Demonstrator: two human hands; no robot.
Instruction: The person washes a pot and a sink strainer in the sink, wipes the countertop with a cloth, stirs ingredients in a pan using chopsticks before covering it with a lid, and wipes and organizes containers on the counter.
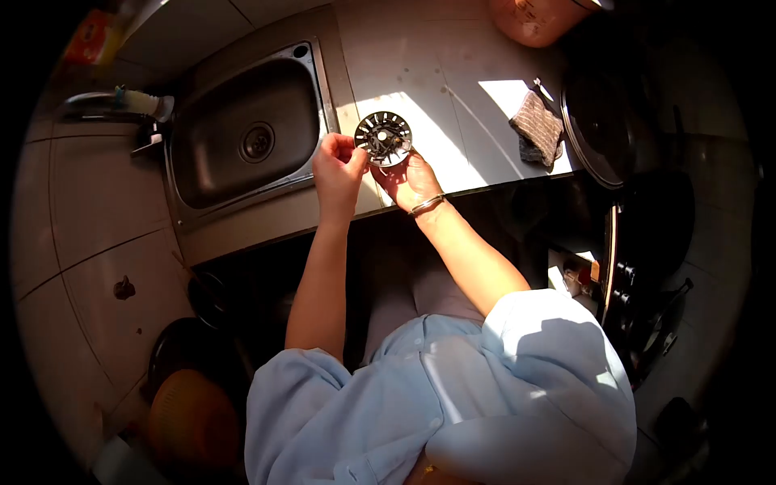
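A round dark disc with a ring of slots and a pale centre is held over the counter's front edge, just right of the sink. My right hand, with a bracelet at the wrist, supports it from below and from the near side. On the disc's left side, my left hand is closed, thumb and fingertips pinched together at the rim. Whether a small piece lies between those fingertips is too small to tell. Dark strips or bits show inside the disc.
A steel sink with a drain and a faucet is at the left. On the tiled counter are a folded cloth, a round lid and a pink container. An orange basket sits low at the left.
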